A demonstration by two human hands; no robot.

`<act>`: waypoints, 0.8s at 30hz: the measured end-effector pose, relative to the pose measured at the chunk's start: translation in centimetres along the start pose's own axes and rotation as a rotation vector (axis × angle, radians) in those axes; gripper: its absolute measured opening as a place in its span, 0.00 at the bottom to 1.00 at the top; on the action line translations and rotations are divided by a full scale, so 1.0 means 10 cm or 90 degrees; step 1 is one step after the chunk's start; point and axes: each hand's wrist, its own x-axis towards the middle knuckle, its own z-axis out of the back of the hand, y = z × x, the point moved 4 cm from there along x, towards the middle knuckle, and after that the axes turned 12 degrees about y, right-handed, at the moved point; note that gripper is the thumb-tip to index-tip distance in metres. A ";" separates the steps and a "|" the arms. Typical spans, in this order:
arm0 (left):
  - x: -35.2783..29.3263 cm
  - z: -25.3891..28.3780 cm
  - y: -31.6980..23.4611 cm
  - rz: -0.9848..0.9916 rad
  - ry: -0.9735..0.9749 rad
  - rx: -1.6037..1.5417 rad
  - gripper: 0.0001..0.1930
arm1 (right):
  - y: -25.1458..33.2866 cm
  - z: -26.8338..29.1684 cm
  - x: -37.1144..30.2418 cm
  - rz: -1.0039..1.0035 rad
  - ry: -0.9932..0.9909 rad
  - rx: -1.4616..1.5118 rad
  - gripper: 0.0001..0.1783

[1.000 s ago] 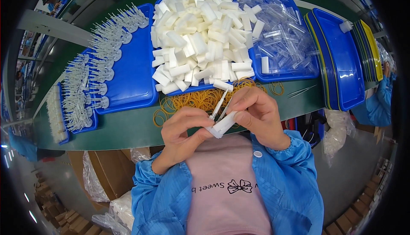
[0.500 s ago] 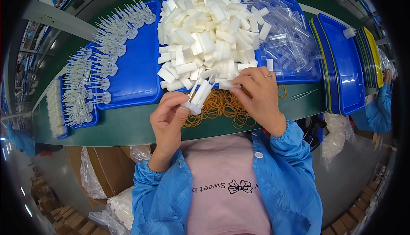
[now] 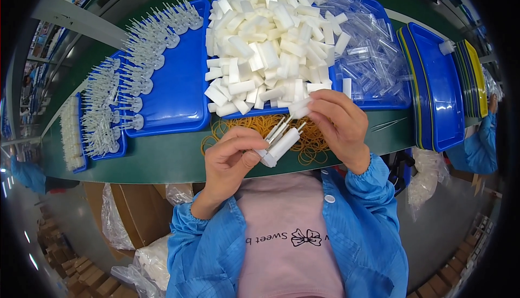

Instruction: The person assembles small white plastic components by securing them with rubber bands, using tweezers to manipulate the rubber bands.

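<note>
Between its thumb and fingers my left hand [image 3: 234, 154] grips a white plastic base with pins [image 3: 268, 158] by its rounded end. Its thin pins point up and to the right, and a white foam sleeve [image 3: 285, 143] sits around one of them. My right hand [image 3: 342, 127] pinches a white foam block [image 3: 299, 107] at the tips of the pins; whether a pin has entered it I cannot tell. Just beyond my hands, a big heap of similar white foam blocks [image 3: 265, 43] covers a blue tray. Under the held piece lie many tan rubber bands [image 3: 246, 126] on the green table.
Blue trays [image 3: 176, 89] at left hold rows of upright pinned bases [image 3: 103, 111]. Clear plastic tubes [image 3: 371, 54] fill a tray at right, beside stacked trays [image 3: 433, 89]. Tweezers [image 3: 385, 123] lie near the right edge. Other people are in the background.
My right hand has lifted a foam block from the heap's near edge to the pins. My left hand has moved right and slightly closer to me, tilting the base.
</note>
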 end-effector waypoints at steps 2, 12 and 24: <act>0.00 0.00 -0.01 0.015 0.010 0.012 0.09 | 0.04 0.02 0.02 0.034 0.006 0.007 0.11; 0.06 -0.13 -0.23 -0.067 0.141 0.291 0.14 | -0.16 -0.11 -0.10 -0.261 0.049 0.782 0.13; -0.06 -0.07 -0.08 -0.052 0.071 0.293 0.15 | 0.19 -0.11 0.02 -0.198 0.221 0.660 0.15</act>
